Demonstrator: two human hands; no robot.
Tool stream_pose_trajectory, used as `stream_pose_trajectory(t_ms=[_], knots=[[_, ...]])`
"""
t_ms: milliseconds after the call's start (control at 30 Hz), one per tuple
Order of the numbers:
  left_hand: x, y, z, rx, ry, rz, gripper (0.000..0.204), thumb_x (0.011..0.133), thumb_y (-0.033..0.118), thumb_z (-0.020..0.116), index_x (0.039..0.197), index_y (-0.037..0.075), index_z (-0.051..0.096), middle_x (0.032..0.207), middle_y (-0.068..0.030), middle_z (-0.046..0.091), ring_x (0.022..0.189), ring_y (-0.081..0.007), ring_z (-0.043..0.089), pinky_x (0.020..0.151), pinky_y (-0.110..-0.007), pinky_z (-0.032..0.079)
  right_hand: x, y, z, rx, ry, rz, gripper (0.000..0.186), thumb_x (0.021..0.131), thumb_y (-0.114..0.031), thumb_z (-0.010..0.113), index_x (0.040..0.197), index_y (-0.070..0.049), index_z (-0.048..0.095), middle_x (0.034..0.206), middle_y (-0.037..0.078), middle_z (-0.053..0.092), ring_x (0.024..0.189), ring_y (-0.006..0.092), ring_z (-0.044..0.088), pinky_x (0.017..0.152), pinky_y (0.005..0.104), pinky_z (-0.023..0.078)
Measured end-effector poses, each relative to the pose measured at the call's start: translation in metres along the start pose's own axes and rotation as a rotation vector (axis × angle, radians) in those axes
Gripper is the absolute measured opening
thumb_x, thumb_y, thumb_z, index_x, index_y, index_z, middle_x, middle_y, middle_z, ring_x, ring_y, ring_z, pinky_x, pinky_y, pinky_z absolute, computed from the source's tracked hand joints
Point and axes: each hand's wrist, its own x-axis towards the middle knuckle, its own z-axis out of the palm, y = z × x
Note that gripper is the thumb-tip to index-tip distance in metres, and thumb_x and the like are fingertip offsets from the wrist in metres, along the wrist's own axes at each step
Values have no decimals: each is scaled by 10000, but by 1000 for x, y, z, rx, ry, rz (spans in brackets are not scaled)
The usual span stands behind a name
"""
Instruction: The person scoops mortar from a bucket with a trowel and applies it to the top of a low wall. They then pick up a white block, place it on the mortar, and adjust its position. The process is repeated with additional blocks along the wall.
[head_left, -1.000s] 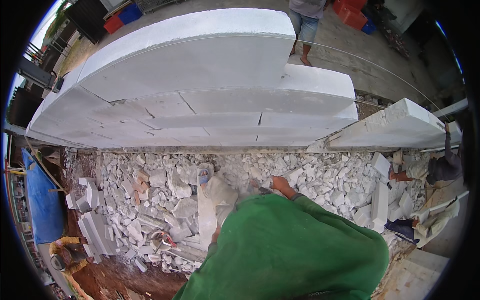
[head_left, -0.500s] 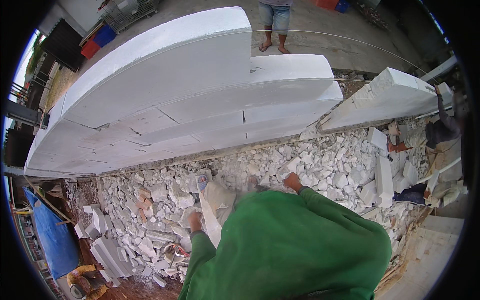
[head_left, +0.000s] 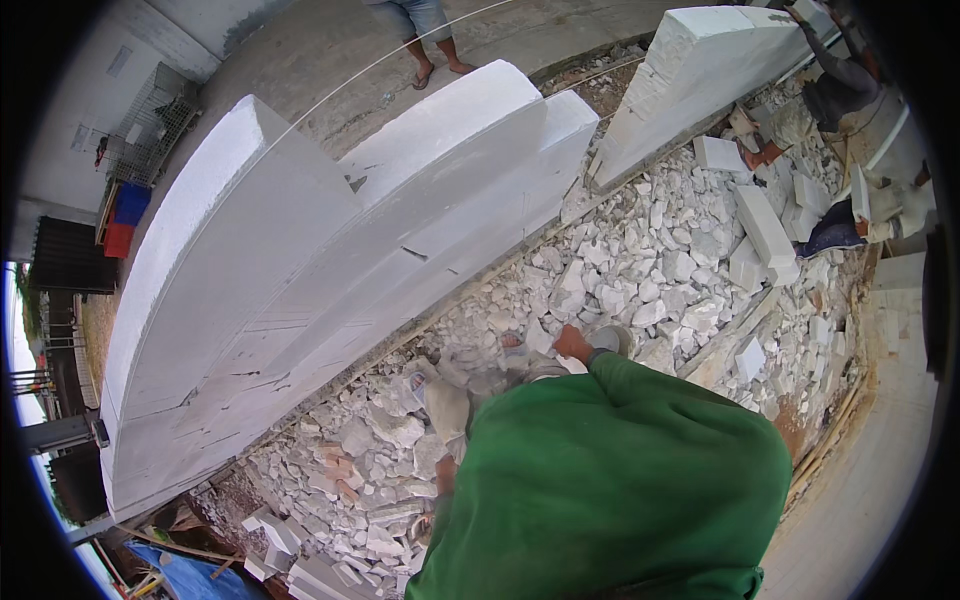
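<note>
My right hand (head_left: 573, 344) is held over white rubble (head_left: 640, 280) with its fingers curled closed. Whether anything sits inside them is hidden. Right by that wrist, partly behind it, shows a round grey bucket (head_left: 617, 340). Low at my left side, my left hand (head_left: 446, 470) is close to my trouser leg, and its fingers do not show clearly. My sandalled left foot (head_left: 417, 382) stands among the broken pieces. Ahead runs a stepped wall of white blocks (head_left: 250, 260), apart from both hands.
A second white wall section (head_left: 690, 90) stands beyond a gap. A string (head_left: 400, 52) stretches above the wall. Another person (head_left: 840, 90) works at the far right; someone's legs (head_left: 418, 35) stand behind the wall. Loose blocks (head_left: 765, 225) lie on the right.
My view has turned, so the wall now slants steeply. The grey bucket has come into sight beside my right hand. The long white piece near my left arm is no longer visible.
</note>
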Motion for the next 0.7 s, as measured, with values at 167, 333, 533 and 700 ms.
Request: stream_pose_trajectory(t_ms=[167,333,533,700], knots=[[-9,-20,-44,-887,-200,-536,244,903,148,615,1110,62,715,1015,-94,707,968,-232,702,837,-412,573,-4,5,2,-54,64,-28,273,813,-152,660,967,69,709,1020,326,712,1014,463,705,878,507,578],[0,-39,-109,-1309,-130,-822,414,939,157,616,1337,46,601,1279,-74,645,1161,-289,648,912,-462,548,-12,18,12,18,136,55,237,814,-139,670,979,23,720,1054,301,716,1044,456,698,877,510,574],[33,-47,-165,-1321,-91,-907,458,957,173,596,1400,65,556,1299,-82,647,1187,-284,654,962,-429,526,-35,39,22,306,135,236,334,802,-141,680,1060,71,675,1073,339,700,1057,473,689,896,523,564],[57,-53,-189,-1188,-222,-713,502,956,199,621,1433,67,540,1318,-83,649,1201,-268,657,986,-421,515,-70,60,49,360,184,299,308,814,-171,682,950,105,683,1009,361,697,1028,485,695,912,503,562]])
